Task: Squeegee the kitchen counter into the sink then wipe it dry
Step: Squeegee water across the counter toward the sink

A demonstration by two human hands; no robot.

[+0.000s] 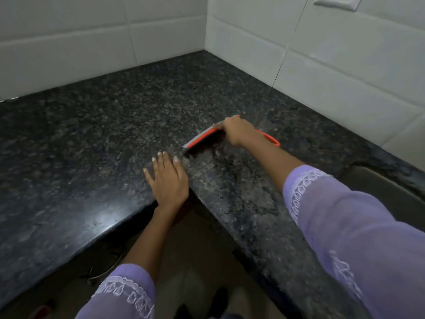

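A dark speckled granite counter (96,139) forms an L-shaped corner under white tiled walls. My right hand (236,132) grips an orange squeegee (202,138) with a grey blade, and the blade rests on the counter near the middle. Its orange loop handle (272,139) sticks out behind my wrist. My left hand (166,178) lies flat on the counter at the inner corner edge, fingers spread, holding nothing, just left of the blade's near end. The sink (386,187) shows as a dark basin at the right edge, partly hidden by my right sleeve.
White tiled walls (333,65) close the counter at the back and right. A white switch plate (337,2) sits high on the right wall. The counter's front edge (110,224) drops to a brown floor, where dark footwear shows below.
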